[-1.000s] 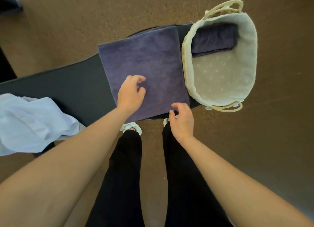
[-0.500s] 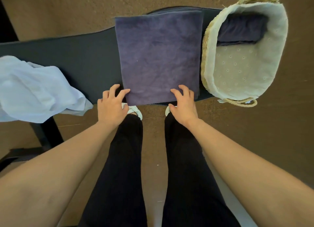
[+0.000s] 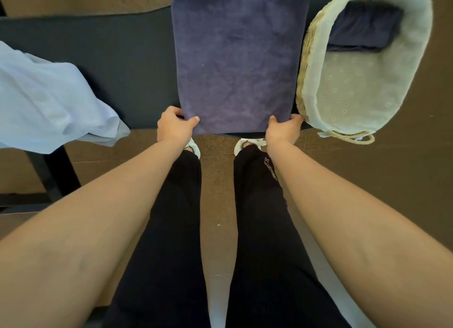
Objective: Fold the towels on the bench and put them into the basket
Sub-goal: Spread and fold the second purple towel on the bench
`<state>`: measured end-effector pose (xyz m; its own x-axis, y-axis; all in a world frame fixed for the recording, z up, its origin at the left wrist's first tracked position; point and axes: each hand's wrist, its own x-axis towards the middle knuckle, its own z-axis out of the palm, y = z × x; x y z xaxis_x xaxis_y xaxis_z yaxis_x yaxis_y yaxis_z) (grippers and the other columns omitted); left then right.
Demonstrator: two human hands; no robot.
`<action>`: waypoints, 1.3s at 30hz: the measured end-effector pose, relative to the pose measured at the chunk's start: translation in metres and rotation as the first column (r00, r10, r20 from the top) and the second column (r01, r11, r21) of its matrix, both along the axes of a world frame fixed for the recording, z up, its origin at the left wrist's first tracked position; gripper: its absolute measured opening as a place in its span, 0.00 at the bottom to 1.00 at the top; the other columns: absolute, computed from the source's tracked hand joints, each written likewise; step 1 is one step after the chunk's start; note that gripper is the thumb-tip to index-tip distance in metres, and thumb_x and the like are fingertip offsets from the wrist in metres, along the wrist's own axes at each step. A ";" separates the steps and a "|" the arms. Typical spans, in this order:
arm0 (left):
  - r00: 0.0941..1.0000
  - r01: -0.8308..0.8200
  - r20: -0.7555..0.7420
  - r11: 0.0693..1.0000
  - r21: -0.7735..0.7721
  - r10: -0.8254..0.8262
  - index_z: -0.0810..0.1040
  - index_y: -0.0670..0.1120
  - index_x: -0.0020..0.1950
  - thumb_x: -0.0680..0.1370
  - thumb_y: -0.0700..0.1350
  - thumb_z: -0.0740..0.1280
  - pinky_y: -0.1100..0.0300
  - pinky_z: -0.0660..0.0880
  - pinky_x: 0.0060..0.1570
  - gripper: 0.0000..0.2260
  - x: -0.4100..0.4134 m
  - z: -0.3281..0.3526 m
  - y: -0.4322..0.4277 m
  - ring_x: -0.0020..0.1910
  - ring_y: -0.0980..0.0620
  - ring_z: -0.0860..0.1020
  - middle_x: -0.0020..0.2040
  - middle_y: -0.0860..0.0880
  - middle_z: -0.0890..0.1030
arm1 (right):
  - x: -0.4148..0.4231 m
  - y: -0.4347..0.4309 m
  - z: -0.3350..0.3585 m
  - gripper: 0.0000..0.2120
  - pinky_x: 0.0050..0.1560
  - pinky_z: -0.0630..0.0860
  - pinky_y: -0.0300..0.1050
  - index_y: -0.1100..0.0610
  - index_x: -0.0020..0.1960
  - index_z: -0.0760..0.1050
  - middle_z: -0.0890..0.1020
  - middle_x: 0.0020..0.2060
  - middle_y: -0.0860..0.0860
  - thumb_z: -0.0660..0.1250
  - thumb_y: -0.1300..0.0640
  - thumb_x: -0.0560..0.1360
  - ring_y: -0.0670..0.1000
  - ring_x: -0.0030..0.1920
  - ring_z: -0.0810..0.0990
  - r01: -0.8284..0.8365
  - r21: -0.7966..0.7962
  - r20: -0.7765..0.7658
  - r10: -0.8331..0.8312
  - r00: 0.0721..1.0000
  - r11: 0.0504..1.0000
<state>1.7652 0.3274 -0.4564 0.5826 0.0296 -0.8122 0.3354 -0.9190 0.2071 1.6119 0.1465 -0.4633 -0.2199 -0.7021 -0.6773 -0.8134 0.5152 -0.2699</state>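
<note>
A purple towel [image 3: 235,57], folded into a rectangle, lies flat across the dark bench [image 3: 117,65]. My left hand [image 3: 175,127] pinches its near left corner, thumb on top. My right hand [image 3: 283,129] pinches the near right corner the same way. To the right of the towel stands a woven basket [image 3: 306,65] with a pale lining; a folded dark towel [image 3: 362,28] lies at its far end. A crumpled light blue towel [image 3: 49,102] sits on the bench at the left.
The bench's near edge runs just past my hands, with my legs and white shoes [image 3: 241,146] below it. Brown carpet surrounds the bench. A dark bench leg [image 3: 56,175] stands at the lower left.
My hands slid from on top of the purple towel to its near corners and took hold of them. The view moved closer to the bench.
</note>
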 end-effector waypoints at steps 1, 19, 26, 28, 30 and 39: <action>1.000 0.029 -0.003 1.000 -0.001 -0.029 0.79 0.48 0.55 0.77 0.52 0.73 0.55 0.74 0.47 0.11 0.001 -0.001 0.003 0.48 0.51 0.80 0.49 0.53 0.81 | 0.000 0.001 0.000 0.13 0.51 0.76 0.48 0.57 0.61 0.73 0.81 0.56 0.54 0.70 0.57 0.79 0.56 0.55 0.81 -0.010 0.011 0.003 0.010 1.000 1.000; 0.974 -0.227 0.014 0.974 0.011 0.227 0.77 0.46 0.60 0.81 0.50 0.70 0.51 0.84 0.52 0.11 0.009 0.037 0.100 0.48 0.50 0.84 0.57 0.47 0.82 | -0.009 0.053 0.042 0.13 0.40 0.78 0.44 0.52 0.43 0.70 0.82 0.44 0.55 0.75 0.57 0.76 0.52 0.41 0.82 -0.107 0.196 0.132 0.082 0.988 0.975; 0.844 -0.530 -0.032 0.824 -0.200 0.535 0.79 0.51 0.60 0.82 0.47 0.68 0.65 0.77 0.37 0.07 0.051 0.052 0.072 0.39 0.54 0.77 0.54 0.48 0.80 | 0.027 0.014 0.068 0.14 0.31 0.75 0.39 0.49 0.64 0.77 0.83 0.45 0.52 0.69 0.60 0.80 0.47 0.33 0.77 -0.043 0.193 0.333 -0.024 0.942 0.980; 0.784 -0.620 -0.143 0.751 -0.228 0.604 0.82 0.49 0.57 0.82 0.47 0.69 0.64 0.77 0.38 0.06 0.071 0.056 0.058 0.37 0.56 0.76 0.46 0.49 0.81 | 0.046 -0.002 0.071 0.10 0.31 0.75 0.38 0.54 0.61 0.82 0.84 0.45 0.53 0.68 0.59 0.81 0.47 0.34 0.77 0.102 0.301 0.381 -0.217 0.899 0.948; 0.705 -0.709 -0.236 0.664 -0.239 0.668 0.84 0.48 0.53 0.80 0.46 0.71 0.65 0.76 0.37 0.04 0.092 0.057 0.044 0.35 0.58 0.77 0.39 0.51 0.82 | 0.066 -0.017 0.073 0.08 0.32 0.76 0.36 0.58 0.58 0.82 0.83 0.46 0.55 0.69 0.58 0.81 0.46 0.34 0.79 0.271 0.432 0.399 -0.451 0.798 0.860; 0.557 -0.830 -0.341 0.501 -0.245 0.757 0.84 0.48 0.51 0.79 0.46 0.71 0.68 0.72 0.27 0.04 0.151 0.033 -0.002 0.29 0.60 0.78 0.36 0.54 0.85 | 0.136 -0.061 0.063 0.11 0.34 0.81 0.38 0.64 0.61 0.78 0.84 0.54 0.59 0.70 0.62 0.80 0.52 0.47 0.86 0.460 0.562 0.429 -0.718 0.548 0.687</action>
<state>1.9164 0.3256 -0.4238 0.3122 0.1150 -0.9430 0.9468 -0.1193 0.2989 1.7479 0.0855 -0.4007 0.0294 -0.2491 -0.9680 -0.0204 0.9681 -0.2497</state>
